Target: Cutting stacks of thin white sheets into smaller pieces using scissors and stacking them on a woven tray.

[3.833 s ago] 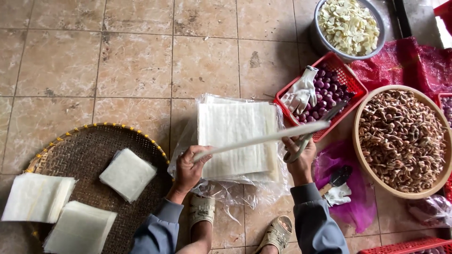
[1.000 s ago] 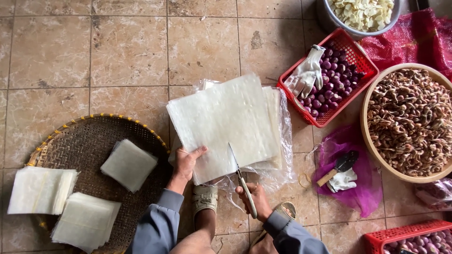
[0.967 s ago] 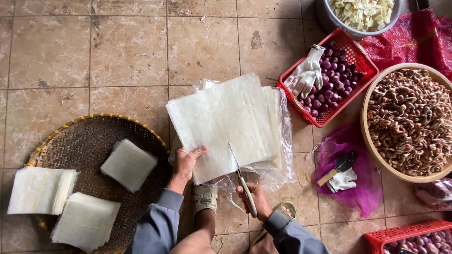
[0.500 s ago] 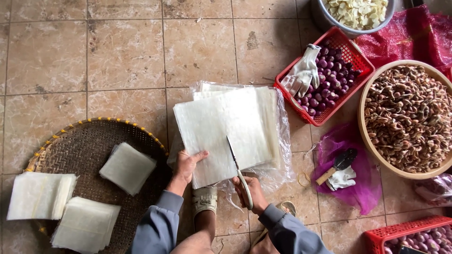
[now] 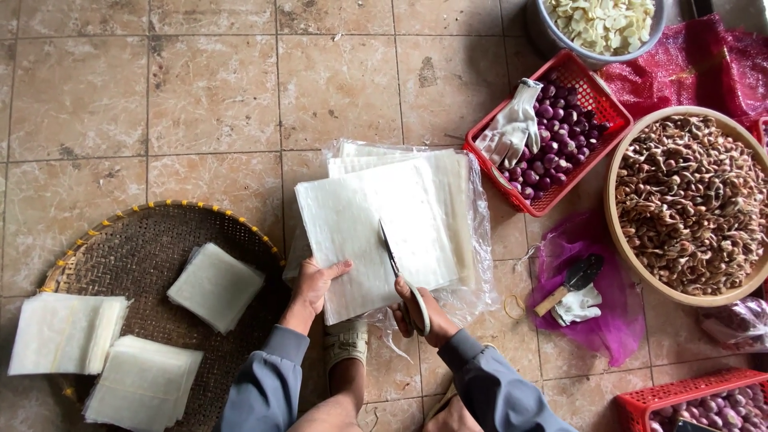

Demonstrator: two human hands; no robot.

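We crouch over a tiled floor (image 5: 200, 88) of worn beige squares. On it to our left lies a round woven tray (image 5: 144, 256) with a yellow-stitched rim, carrying three small piles of cut white squares (image 5: 214, 286): one near its middle, two at its lower left edge. To our right sits a wide shallow basket (image 5: 686, 200) filled with brown curled dried pieces, and above it a red plastic crate (image 5: 560, 132) of purple shallots with a white glove (image 5: 512, 128) draped over its left corner. A metal bowl (image 5: 600, 28) of pale slices stands at the top edge, beside red netting. A second red crate shows at the lower right corner.

In the middle, on a clear plastic bag (image 5: 478, 240) spread over the floor, rests the stack of thin white sheets (image 5: 376, 216), its top layers tilted slightly against those beneath. Our left hand (image 5: 316, 284) grips the stack's lower left edge, thumb on top and fingers underneath. Our right hand (image 5: 424, 312) is closed through the handles of the scissors (image 5: 400, 276), whose blades run up into the lower edge of the sheets, near their middle.

Between the stack and the basket lies a pink plastic bag (image 5: 592, 320), and on it a small knife (image 5: 570, 282) with a wooden handle, beside a crumpled white cloth.
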